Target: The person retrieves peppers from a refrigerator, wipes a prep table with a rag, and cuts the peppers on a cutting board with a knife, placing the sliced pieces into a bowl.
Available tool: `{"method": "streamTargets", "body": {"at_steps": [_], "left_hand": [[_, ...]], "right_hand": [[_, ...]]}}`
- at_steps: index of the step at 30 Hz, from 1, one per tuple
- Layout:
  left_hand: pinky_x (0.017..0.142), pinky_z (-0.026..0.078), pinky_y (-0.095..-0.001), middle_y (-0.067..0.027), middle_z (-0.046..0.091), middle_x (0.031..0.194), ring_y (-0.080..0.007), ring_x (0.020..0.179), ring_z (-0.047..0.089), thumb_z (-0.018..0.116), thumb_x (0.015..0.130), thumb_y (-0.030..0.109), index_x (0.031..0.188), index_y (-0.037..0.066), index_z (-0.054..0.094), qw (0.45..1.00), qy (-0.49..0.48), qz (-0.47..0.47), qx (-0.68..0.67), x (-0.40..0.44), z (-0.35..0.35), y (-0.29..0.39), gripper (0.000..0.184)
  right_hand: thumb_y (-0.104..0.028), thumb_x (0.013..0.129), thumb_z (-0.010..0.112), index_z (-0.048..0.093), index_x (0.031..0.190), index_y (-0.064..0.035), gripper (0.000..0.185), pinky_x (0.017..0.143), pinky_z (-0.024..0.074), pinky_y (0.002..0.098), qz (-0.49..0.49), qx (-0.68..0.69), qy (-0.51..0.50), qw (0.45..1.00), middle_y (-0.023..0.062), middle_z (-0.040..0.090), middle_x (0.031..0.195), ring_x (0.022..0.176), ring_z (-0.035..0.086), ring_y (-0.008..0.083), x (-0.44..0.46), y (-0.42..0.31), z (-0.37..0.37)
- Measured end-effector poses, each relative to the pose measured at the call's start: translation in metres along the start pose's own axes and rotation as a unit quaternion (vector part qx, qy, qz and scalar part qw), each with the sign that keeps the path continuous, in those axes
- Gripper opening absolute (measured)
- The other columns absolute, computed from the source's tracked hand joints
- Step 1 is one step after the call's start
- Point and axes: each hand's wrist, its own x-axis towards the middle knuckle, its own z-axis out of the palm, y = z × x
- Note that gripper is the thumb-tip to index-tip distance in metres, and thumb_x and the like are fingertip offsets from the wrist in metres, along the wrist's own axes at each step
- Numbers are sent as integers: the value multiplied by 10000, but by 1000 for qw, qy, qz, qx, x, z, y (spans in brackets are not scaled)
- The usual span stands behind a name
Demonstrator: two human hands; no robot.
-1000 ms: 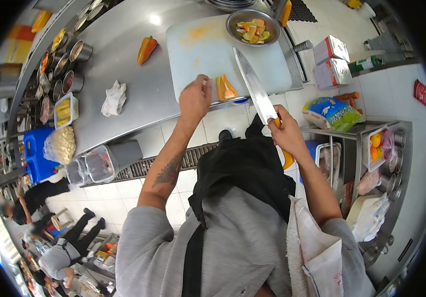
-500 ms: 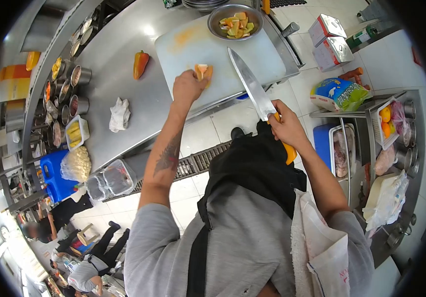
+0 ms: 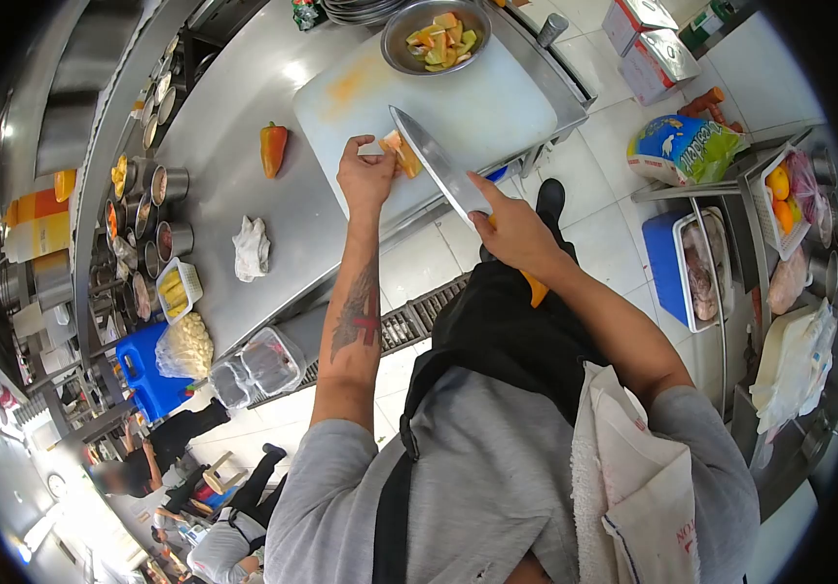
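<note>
My right hand (image 3: 511,229) is wrapped round the yellow handle of a large knife (image 3: 431,164), its index finger stretched along the spine. The blade lies over the white cutting board (image 3: 492,107), right beside an orange pepper piece (image 3: 401,156). On the piece's other side is my left hand (image 3: 366,175), fingers bent, fingertips at its edge; whether they grip it is hard to tell. A metal bowl (image 3: 391,44) of cut pepper pieces stands at the board's far edge. A whole orange pepper (image 3: 273,149) lies on the steel counter (image 3: 215,146) to the left.
A crumpled white cloth (image 3: 251,249) lies on the counter. Metal containers of food line its left side, near a blue jug (image 3: 150,375). Stacked plates (image 3: 363,8) stand at the far end. At right are a shelf with a rice bag (image 3: 677,149) and a blue cooler (image 3: 667,273). Co-workers stand lower left.
The knife has swung left to the pepper piece, with my right hand following. My left hand, closed round the piece half a second ago, has loosened. The view has shifted.
</note>
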Motion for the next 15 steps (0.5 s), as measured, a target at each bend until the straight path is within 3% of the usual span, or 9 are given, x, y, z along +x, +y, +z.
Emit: {"method": "streamTargets", "body": {"at_steps": [2, 4, 9, 15], "left_hand": [[658, 595, -302, -87, 752, 828, -208, 674, 779, 777, 878, 121, 1192, 7, 668, 998, -10, -26, -59, -5, 3, 6, 351], [648, 592, -295, -94, 758, 850, -209, 662, 776, 777, 874, 110, 1176, 4, 672, 998, -5, -20, -53, -8, 5, 8, 336], [657, 588, -297, -110, 772, 920, -196, 676, 772, 809, 851, 125, 1097, -2, 715, 998, 41, 48, 10, -8, 7, 3, 292], [709, 585, -322, -95, 780, 836, -169, 711, 743, 867, 827, 208, 970, 26, 803, 995, 55, 64, 53, -7, 1, 0, 239]], "right_hand": [[-196, 1011, 618, 379, 1587, -68, 637, 765, 529, 516, 2, -7, 0, 1000, 246, 693, 776, 776, 684, 454, -3, -8, -2], [-172, 1002, 592, 368, 1585, -46, 637, 816, 545, 557, 27, -70, -36, 997, 289, 703, 933, 864, 687, 473, -7, -18, -9], [-147, 1016, 557, 365, 1586, -37, 612, 807, 554, 547, -19, -102, -20, 994, 269, 701, 922, 858, 690, 453, -16, -10, -4], [-149, 1009, 569, 417, 1539, -7, 570, 790, 554, 554, -29, -91, -17, 995, 256, 709, 891, 840, 695, 444, 12, -7, 5]]}}
